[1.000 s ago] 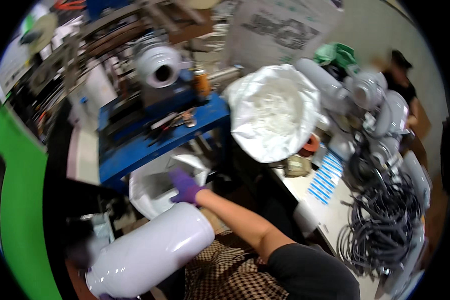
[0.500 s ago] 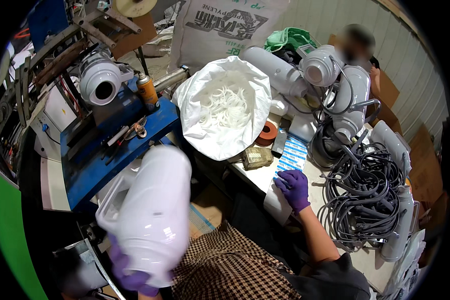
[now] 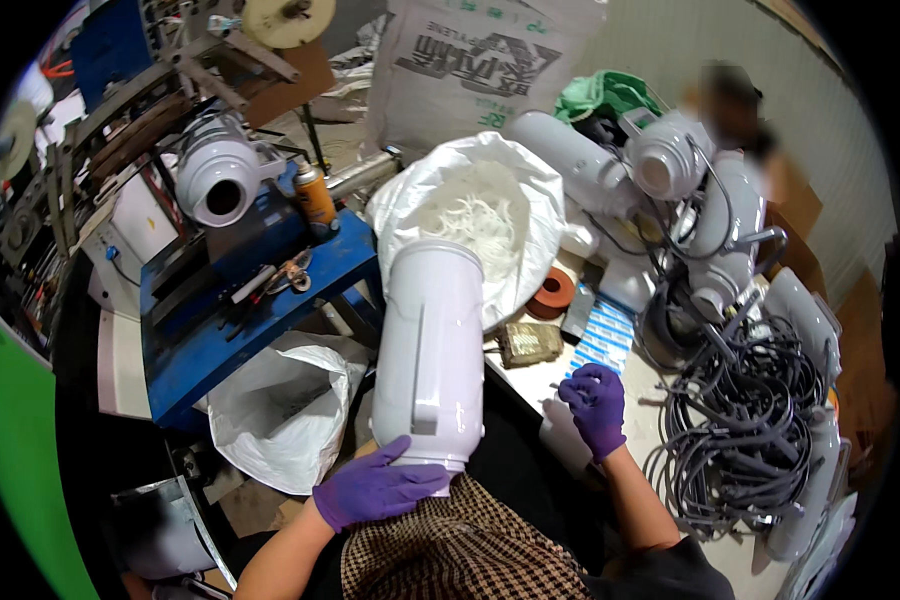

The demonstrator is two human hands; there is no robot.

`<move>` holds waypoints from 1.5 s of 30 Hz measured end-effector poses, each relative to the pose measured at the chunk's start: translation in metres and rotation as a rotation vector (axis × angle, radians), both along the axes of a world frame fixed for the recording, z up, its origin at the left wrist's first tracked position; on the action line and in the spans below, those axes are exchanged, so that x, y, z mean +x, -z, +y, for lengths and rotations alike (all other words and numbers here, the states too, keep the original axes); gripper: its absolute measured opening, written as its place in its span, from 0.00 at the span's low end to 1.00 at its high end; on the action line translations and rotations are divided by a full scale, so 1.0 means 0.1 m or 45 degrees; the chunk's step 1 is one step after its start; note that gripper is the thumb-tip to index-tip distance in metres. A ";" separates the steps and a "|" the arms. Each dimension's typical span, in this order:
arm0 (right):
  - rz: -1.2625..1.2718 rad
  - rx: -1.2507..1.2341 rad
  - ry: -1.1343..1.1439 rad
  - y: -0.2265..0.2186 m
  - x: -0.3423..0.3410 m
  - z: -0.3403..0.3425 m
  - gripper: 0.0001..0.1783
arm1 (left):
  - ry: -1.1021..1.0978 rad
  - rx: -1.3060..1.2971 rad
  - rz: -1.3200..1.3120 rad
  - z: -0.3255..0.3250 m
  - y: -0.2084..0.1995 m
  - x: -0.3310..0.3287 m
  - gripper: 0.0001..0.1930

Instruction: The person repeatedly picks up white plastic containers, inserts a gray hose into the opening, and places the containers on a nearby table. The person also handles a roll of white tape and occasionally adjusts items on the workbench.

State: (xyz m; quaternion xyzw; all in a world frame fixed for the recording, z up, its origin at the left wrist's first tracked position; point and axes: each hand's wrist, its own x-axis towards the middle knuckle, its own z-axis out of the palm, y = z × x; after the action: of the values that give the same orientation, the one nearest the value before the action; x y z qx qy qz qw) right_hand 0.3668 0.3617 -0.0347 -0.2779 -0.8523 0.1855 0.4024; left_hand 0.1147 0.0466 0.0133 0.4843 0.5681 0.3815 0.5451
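Note:
A glossy pale-grey thermos-like body (image 3: 435,330) stands lengthwise before me, its lower end at my lap and its round far end overlapping the white bag. Purple-gloved, my left hand (image 3: 382,487) lies across that lower end, fingers together and holding it. On the right, above the table's near edge, my right hand (image 3: 596,410) is closed with the fingers curled together. Whatever it pinches, if anything, is too small to name. Just beyond it lies a blue-and-white printed sheet (image 3: 604,335). A brownish wrapped block (image 3: 530,344) is to its left.
The open white bag (image 3: 545,190) contains many white rings (image 3: 475,218). A blue stand (image 3: 210,368) bears pliers (image 3: 292,272) and an orange spray can (image 3: 315,198). Black cords (image 3: 740,410) and more grey bodies (image 3: 665,160) crowd the right. Another white sack (image 3: 280,420) sits left; a person is at far right.
The grey body has swung from the left to the middle and turned, with my left hand on its lower end. The sack behind it now shows. My right hand remains near the sheet, fingers curled.

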 end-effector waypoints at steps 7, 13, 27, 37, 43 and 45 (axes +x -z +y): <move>0.090 -0.325 -0.544 -1.21 -1.61 0.26 0.13 | -0.015 -0.546 -0.875 0.14 0.04 0.15 0.37; -0.126 -0.557 -0.579 -1.06 -2.23 0.45 0.21 | 0.041 -0.454 -0.852 0.11 0.12 0.15 0.36; -0.339 -0.641 -0.691 -1.02 -2.33 0.66 0.39 | 0.042 0.269 0.150 -0.12 0.21 0.05 0.36; -0.106 -0.862 -0.598 -1.29 -2.42 -0.53 0.25 | -1.548 0.938 0.251 -1.15 0.04 0.47 0.67; -0.333 0.100 -1.035 -1.93 -3.33 -1.29 0.38 | -2.257 0.936 0.276 -2.29 0.66 0.66 0.35; -0.315 0.342 -0.806 -2.05 -3.96 -1.29 0.35 | -2.322 0.811 0.536 -2.38 0.69 0.59 0.30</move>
State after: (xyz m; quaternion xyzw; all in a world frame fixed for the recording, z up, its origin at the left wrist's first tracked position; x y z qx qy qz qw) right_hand -0.0296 0.2330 0.1698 0.0348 -0.9551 0.1524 0.2519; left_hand 0.1739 -0.1910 -0.0556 0.0433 0.6798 0.6965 -0.2255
